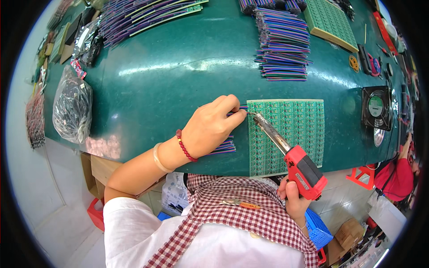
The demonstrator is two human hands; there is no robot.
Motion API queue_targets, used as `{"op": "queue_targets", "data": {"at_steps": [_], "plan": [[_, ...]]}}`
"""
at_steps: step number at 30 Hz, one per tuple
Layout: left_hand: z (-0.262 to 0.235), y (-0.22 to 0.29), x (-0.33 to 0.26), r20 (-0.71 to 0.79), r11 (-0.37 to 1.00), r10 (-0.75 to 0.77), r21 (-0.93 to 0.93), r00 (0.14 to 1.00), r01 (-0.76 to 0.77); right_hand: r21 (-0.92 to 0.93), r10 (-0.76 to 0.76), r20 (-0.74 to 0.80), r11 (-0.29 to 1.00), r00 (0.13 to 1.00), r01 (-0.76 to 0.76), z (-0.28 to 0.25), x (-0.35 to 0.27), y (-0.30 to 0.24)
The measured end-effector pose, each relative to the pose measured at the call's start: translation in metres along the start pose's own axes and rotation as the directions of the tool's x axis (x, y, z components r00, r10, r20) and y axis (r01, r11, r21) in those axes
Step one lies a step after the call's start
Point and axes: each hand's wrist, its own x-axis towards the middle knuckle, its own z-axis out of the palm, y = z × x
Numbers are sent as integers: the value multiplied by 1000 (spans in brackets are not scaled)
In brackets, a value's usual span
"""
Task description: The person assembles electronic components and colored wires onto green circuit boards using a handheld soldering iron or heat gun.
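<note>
A green circuit board panel (306, 127) lies flat on the table before me, covered in rows of small repeated boards. At its upper left edge, my left hand (216, 119) pinches thin coloured wires (243, 107), their ends at the board. My right hand (295, 198) grips the handle of a red and black soldering gun (301, 172), partly hiding the fingers behind it. The gun's metal barrel slants up and left across the panel, its tip close to the wire ends and left fingertips. More loose coloured wires (225, 146) lie beneath my left wrist.
Wire bundles (283, 49) and wired board strips (147, 15) lie toward the far side. A stack of green panels (333, 24) is at far right, a black fan (376, 107) nearer. A plastic bag (73, 107) stands left. Another person in red (395, 181) is at the right.
</note>
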Motion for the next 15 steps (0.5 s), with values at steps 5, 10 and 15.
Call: {"op": "queue_targets", "data": {"at_steps": [5,10,15], "plan": [[0,0,0,14,1000,4,6,1000,-4,111,-39,-102,992,994,51,6,-2,-5],[0,1,-1,15,1000,17,14,1000,-17,82,-29,-123,996,992,39,7,-4,-2],[-2,2,0,42,999,30,31,999,-32,95,-61,-110,993,992,71,7,-4,-1]]}}
